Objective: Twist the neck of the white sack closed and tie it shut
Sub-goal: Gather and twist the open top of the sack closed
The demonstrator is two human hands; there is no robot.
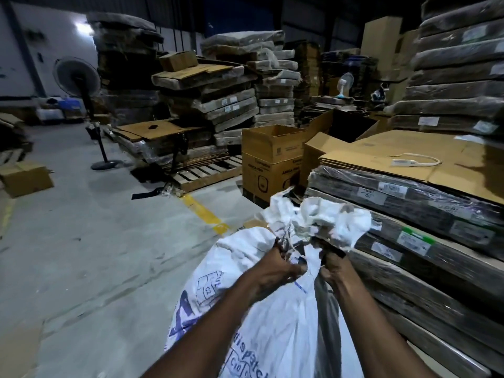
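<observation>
Right now the white sack point(261, 309) fills the near centre of my view, standing on the concrete floor point(95, 241) just left of a stack of wrapped flat cartons point(425, 214). It is woven plastic, crinkled, with blue printing low on its side. Its neck is gathered into a narrow waist between my hands, and above that the loose mouth point(321, 214) flares out in ragged, crumpled folds. A thin pale cord point(290, 245) runs down across the gathered part.

My left hand point(275, 266) comes up from the lower left, fingers curled shut around the left side of the neck, with the cord at the fingers. My right hand point(334, 264) reaches in from the lower right and is clenched on the right side of the neck, knuckles up. Both forearms are bare and angled inward, so the hands sit close together with only the bunched fabric between them.

Farther off, open cardboard boxes point(270, 159) stand beyond the sack, a wooden pallet point(210, 173) lies on the floor, and a pedestal fan point(79, 80) stands far left.
</observation>
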